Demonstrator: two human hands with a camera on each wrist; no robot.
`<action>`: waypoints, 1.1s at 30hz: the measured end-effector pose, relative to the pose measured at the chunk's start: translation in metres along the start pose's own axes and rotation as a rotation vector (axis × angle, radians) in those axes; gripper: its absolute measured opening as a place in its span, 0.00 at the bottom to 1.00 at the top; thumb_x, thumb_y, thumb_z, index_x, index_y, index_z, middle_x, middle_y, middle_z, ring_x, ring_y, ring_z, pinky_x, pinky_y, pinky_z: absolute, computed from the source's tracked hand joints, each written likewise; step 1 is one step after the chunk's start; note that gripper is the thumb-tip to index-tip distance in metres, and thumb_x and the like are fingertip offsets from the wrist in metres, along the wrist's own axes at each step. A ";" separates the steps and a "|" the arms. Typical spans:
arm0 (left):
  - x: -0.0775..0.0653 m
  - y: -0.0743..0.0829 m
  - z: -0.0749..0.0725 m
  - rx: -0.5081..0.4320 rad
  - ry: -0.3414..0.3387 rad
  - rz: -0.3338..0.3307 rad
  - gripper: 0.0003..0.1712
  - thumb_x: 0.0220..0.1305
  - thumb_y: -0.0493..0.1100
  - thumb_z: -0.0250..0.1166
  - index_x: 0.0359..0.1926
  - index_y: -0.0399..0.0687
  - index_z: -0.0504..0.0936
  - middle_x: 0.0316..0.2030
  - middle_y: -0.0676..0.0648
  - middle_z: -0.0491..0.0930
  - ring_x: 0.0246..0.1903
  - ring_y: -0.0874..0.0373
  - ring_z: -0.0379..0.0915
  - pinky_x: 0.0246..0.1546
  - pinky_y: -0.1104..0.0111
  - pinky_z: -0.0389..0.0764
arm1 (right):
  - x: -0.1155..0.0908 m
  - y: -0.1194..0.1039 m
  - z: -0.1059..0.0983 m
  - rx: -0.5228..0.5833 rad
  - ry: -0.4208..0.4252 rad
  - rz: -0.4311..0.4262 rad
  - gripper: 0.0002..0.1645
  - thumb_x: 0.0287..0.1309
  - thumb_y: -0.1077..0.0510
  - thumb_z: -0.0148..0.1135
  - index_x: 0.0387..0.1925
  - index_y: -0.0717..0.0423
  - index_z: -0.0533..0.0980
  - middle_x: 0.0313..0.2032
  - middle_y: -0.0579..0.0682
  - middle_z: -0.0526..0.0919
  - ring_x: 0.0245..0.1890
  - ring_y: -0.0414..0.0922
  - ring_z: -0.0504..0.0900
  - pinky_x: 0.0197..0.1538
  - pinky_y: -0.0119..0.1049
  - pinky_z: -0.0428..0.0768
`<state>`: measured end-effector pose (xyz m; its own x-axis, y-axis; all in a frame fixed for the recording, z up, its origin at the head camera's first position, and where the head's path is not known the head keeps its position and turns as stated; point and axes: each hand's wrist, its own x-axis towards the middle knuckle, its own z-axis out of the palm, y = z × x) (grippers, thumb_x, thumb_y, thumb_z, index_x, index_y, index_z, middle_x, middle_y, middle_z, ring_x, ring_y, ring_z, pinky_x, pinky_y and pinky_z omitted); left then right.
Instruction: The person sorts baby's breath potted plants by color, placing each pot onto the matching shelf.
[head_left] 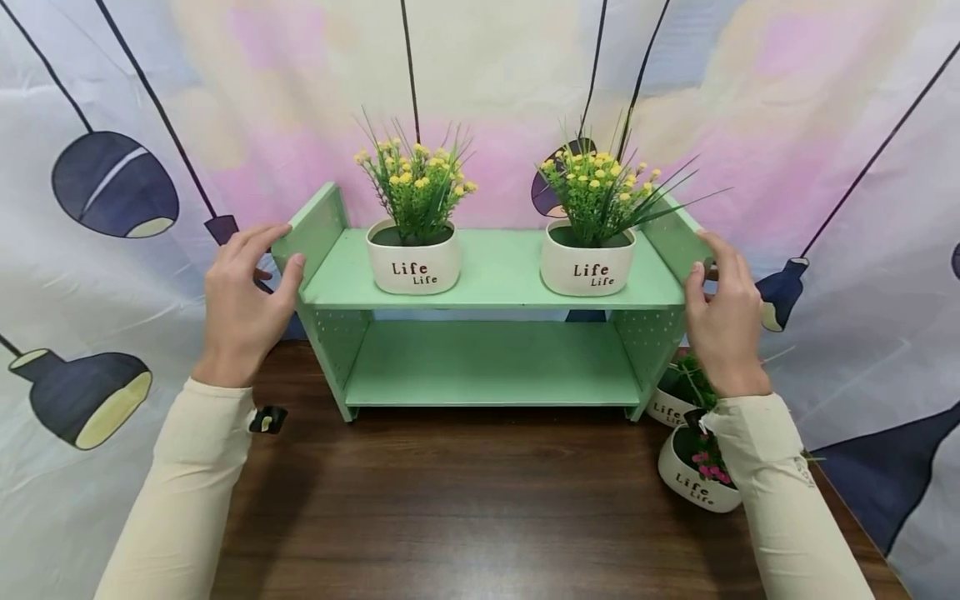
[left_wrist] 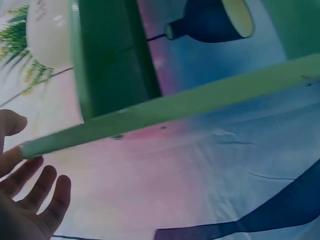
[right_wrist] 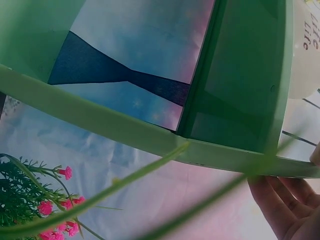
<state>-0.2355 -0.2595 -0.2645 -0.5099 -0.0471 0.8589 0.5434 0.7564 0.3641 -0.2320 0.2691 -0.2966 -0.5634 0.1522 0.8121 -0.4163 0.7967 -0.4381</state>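
A light green two-tier shelf [head_left: 495,362] stands on a dark wooden table. On its upper board sit two white oval pots lettered "Life", a left pot [head_left: 414,265] and a right pot [head_left: 588,265], each with yellow flowers and grass. My left hand [head_left: 251,296] is at the top of the shelf's left side panel [left_wrist: 165,102]; a finger touches its edge and the thumb stands apart from it. At the right side panel [right_wrist: 165,146], my right hand [head_left: 723,312] has fingers against the outer face, the thumb on the inner side.
Two more white pots stand right of the shelf, partly behind my right forearm: a front pot [head_left: 697,492] with pink flowers and a rear pot [head_left: 666,407]. Behind the shelf hangs a cloth [head_left: 495,50] printed with lamps. The wooden table [head_left: 465,500] extends toward me.
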 end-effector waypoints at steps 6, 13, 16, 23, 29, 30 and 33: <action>-0.004 -0.012 0.010 -0.016 0.055 0.021 0.19 0.71 0.33 0.66 0.61 0.40 0.86 0.59 0.38 0.84 0.54 0.37 0.78 0.42 0.83 0.66 | -0.001 -0.001 -0.002 -0.003 -0.015 0.005 0.26 0.81 0.60 0.50 0.75 0.52 0.71 0.52 0.67 0.81 0.49 0.62 0.84 0.42 0.17 0.66; -0.003 -0.011 0.023 0.047 0.130 0.098 0.18 0.75 0.35 0.61 0.61 0.37 0.85 0.56 0.36 0.85 0.41 0.34 0.76 0.47 0.58 0.69 | 0.002 -0.003 -0.008 -0.001 -0.011 0.006 0.27 0.80 0.61 0.51 0.75 0.51 0.71 0.52 0.67 0.81 0.50 0.63 0.84 0.42 0.15 0.65; -0.002 -0.012 0.026 0.040 0.176 0.093 0.17 0.73 0.34 0.61 0.59 0.36 0.86 0.54 0.35 0.86 0.42 0.33 0.75 0.47 0.59 0.68 | 0.002 -0.004 -0.010 0.000 -0.069 0.033 0.29 0.80 0.61 0.51 0.77 0.49 0.68 0.57 0.67 0.80 0.52 0.65 0.84 0.40 0.24 0.71; -0.002 -0.019 0.025 0.047 0.216 0.089 0.17 0.73 0.34 0.61 0.58 0.37 0.87 0.54 0.36 0.87 0.39 0.33 0.74 0.45 0.66 0.65 | -0.001 -0.013 -0.030 0.037 -0.341 0.156 0.38 0.81 0.55 0.53 0.84 0.33 0.54 0.65 0.70 0.75 0.57 0.69 0.82 0.39 0.50 0.86; -0.004 -0.022 0.027 0.060 0.229 0.099 0.17 0.72 0.35 0.62 0.58 0.38 0.87 0.54 0.38 0.87 0.39 0.33 0.75 0.43 0.64 0.66 | -0.019 -0.018 -0.063 0.100 -0.382 0.208 0.36 0.81 0.52 0.54 0.82 0.27 0.57 0.68 0.64 0.76 0.56 0.48 0.86 0.36 0.17 0.78; -0.004 -0.021 0.027 0.062 0.228 0.100 0.17 0.72 0.35 0.62 0.58 0.39 0.87 0.54 0.39 0.87 0.39 0.33 0.75 0.42 0.63 0.66 | -0.024 -0.019 -0.068 0.095 -0.367 0.188 0.35 0.80 0.54 0.55 0.81 0.30 0.61 0.67 0.63 0.77 0.54 0.39 0.85 0.36 0.16 0.77; -0.005 -0.020 0.027 0.076 0.213 0.105 0.17 0.73 0.36 0.60 0.59 0.38 0.86 0.55 0.38 0.86 0.40 0.33 0.75 0.41 0.61 0.68 | -0.042 -0.024 -0.084 0.086 -0.329 0.135 0.30 0.78 0.57 0.58 0.77 0.39 0.70 0.63 0.58 0.81 0.48 0.20 0.77 0.39 0.14 0.76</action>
<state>-0.2622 -0.2563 -0.2856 -0.2972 -0.0958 0.9500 0.5302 0.8109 0.2476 -0.1385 0.2933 -0.2874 -0.8110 0.0454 0.5833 -0.3728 0.7282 -0.5751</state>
